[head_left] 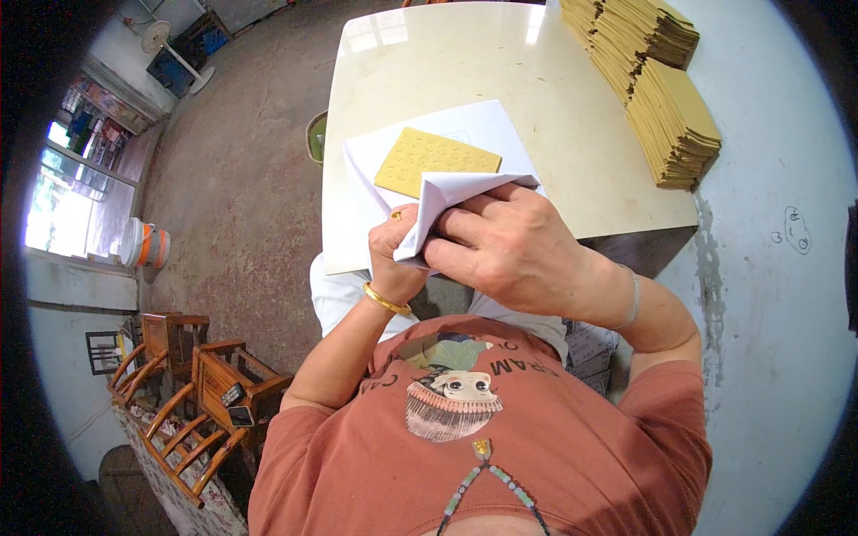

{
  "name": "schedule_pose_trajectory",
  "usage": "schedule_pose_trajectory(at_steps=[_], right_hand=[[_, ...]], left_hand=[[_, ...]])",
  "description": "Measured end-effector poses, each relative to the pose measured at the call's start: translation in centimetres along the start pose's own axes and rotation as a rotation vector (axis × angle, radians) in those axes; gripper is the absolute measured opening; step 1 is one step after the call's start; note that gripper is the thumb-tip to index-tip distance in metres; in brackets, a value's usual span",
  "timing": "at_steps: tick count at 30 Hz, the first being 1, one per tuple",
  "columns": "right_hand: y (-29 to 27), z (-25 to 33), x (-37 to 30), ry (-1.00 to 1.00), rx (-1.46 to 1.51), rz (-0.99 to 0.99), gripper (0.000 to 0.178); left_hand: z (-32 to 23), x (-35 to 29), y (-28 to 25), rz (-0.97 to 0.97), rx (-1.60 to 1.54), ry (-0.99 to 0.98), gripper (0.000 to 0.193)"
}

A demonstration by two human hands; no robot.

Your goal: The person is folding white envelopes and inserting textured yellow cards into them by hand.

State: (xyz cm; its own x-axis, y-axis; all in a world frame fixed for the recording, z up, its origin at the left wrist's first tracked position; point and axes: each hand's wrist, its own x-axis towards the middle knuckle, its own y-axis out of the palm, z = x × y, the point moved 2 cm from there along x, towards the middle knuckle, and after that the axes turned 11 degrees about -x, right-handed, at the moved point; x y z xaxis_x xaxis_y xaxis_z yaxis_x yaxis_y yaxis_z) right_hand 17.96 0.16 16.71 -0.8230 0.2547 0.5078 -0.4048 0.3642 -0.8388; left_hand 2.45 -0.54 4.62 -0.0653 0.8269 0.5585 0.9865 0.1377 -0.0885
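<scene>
White paper (478,118) lies at the near part of the cream table, its near edge lifted and folded over toward me. On it rests a flat yellow rectangular piece (433,161) with an embossed pattern, its near side partly covered by the raised fold. My left hand (397,255) is closed on the fold's left end at the table's near edge. From the right, my right hand (500,237) grips the same fold, fingers bent around the paper. Some fingertips are hidden behind the paper.
The cream table (429,62) has tall stacks of yellow sheets (675,121) along its right side, by a pale wall (769,107). A green bin (316,136) stands at the table's left edge. Wooden chairs (201,393), an orange-and-white bucket (147,243) and a fan (155,36) stand left.
</scene>
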Motion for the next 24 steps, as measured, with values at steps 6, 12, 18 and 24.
schedule_pose_trajectory(at_steps=[6,12,18,24], right_hand=[[-0.3,-0.3,0.0,-0.008,0.004,0.026,0.02],[-1.6,-1.2,-0.1,-0.026,0.166,-0.029,0.02],[-3.4,-5.7,-1.3,0.336,0.598,-0.371,0.035],[-0.1,-6.6,-1.4,0.43,0.93,0.046,0.032]], left_hand=[[1.3,-0.7,-0.1,-0.076,-0.212,-0.111,0.009],[-0.4,-0.1,-0.3,-0.092,-0.216,-0.114,0.013],[-0.1,-0.3,-1.2,0.069,-0.291,-0.275,0.039],[-0.3,-0.3,-0.5,0.131,-0.342,-0.345,0.04]])
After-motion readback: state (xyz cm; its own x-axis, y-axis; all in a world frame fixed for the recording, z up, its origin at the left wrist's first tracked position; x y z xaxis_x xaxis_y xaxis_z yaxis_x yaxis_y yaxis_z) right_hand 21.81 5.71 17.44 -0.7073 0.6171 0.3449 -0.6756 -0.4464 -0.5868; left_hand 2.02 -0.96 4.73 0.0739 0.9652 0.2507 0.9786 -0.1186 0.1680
